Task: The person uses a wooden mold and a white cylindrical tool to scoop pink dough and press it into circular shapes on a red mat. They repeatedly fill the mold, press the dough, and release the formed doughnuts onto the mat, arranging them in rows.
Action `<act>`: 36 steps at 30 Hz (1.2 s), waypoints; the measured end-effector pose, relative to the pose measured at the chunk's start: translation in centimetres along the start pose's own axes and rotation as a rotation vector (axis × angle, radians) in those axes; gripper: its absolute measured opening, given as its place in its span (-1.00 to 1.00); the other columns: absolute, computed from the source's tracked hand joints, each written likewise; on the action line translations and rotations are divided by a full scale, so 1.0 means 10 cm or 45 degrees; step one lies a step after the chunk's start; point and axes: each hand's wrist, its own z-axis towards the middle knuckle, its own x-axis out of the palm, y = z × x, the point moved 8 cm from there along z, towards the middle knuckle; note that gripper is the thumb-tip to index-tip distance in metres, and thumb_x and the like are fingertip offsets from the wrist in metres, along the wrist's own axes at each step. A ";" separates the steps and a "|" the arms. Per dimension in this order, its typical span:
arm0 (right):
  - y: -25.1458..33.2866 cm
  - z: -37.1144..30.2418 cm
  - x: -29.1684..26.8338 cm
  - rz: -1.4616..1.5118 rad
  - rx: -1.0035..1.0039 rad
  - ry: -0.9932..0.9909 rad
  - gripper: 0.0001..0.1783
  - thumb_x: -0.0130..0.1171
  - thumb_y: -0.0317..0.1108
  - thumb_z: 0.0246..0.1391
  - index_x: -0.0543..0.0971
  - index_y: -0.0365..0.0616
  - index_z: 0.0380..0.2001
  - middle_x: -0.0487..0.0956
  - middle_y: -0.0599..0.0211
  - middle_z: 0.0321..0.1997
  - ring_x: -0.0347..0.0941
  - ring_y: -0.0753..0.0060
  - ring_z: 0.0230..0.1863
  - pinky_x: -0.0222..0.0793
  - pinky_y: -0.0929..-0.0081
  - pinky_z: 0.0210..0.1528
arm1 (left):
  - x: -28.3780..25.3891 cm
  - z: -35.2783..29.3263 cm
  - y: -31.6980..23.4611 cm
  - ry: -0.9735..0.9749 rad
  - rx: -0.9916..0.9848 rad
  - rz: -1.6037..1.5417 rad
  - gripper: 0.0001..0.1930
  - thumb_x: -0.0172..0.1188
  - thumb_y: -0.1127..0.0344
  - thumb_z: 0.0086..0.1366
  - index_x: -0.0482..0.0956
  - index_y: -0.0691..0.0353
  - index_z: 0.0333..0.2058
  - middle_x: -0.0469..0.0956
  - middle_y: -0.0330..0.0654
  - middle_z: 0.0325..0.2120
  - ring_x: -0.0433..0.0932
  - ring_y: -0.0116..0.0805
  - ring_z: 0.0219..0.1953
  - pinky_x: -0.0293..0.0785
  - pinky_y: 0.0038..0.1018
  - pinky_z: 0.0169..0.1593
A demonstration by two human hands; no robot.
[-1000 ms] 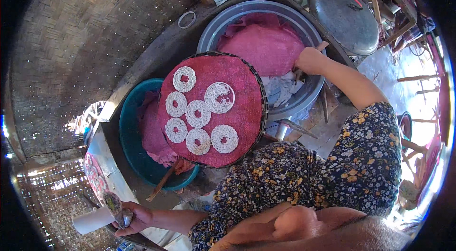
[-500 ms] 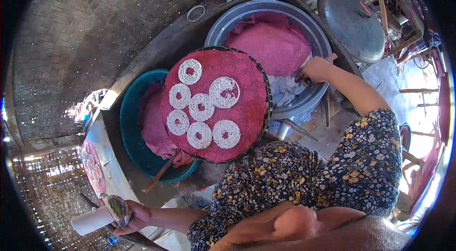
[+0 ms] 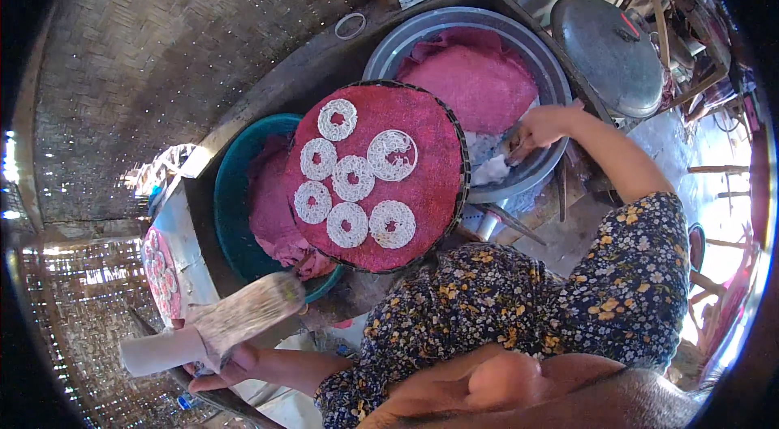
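At the lower left, my left hand (image 3: 231, 368) is closed beneath a white tube (image 3: 166, 353). Against that tube, a long mottled brown-and-white piece (image 3: 256, 311) points up to the right, smeared by motion. My right hand (image 3: 542, 127) reaches into a large grey basin (image 3: 388, 47), closed round a short tool whose working end is mostly hidden. White dough (image 3: 492, 171) lies just below its fingers. Pink cloth (image 3: 475, 84) covers the rest of the basin's contents. Between my hands sits a round tray (image 3: 430, 218) topped with red cloth, bearing several lacy white dough rings (image 3: 347, 224).
A teal tub (image 3: 230, 214) with pink cloth inside stands left of the tray. Behind the grey basin, to the right, is a large lidded metal pot (image 3: 604, 56). Another tray of white rings (image 3: 162, 271) leans at far left. A woven wall (image 3: 195, 47) rises behind.
The mottled brown piece has swung out to the right beside the white tube and now shows lengthwise. My right hand has shifted slightly down in the basin, near a lump of dough.
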 end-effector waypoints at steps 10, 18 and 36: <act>0.12 0.06 0.10 -0.568 0.051 -0.278 -0.74 0.06 -0.29 -0.27 0.59 -0.19 -0.48 0.56 0.12 -0.34 0.50 0.10 -0.27 0.40 0.26 -0.24 | 0.25 -0.04 0.28 0.392 -0.076 -0.179 -0.46 0.13 -0.12 0.07 0.38 0.26 -0.20 0.36 -0.03 -0.09 0.26 -0.13 0.04 0.15 -0.07 0.12; 0.00 0.02 0.05 -0.041 -0.063 -0.223 -0.71 0.08 -0.16 -0.18 0.58 -0.17 -0.53 0.54 0.22 -0.58 0.48 0.27 -0.51 0.39 0.36 -0.43 | 0.27 -0.21 0.24 0.099 -0.028 0.710 -0.37 0.02 0.00 0.15 0.19 0.34 0.07 0.29 0.05 0.02 0.23 -0.04 0.11 0.17 -0.12 0.15; 1.18 -2.39 -1.20 0.136 -0.492 -0.546 -0.60 0.24 -0.20 -0.15 0.54 -0.10 -0.18 0.57 0.33 -0.46 0.39 0.53 -0.51 0.29 0.56 -0.43 | 1.80 -0.97 3.06 1.330 -0.595 1.360 -0.57 0.23 0.16 -0.06 0.49 0.26 -0.20 0.49 0.04 -0.26 0.51 -0.09 -0.25 0.42 -0.32 -0.17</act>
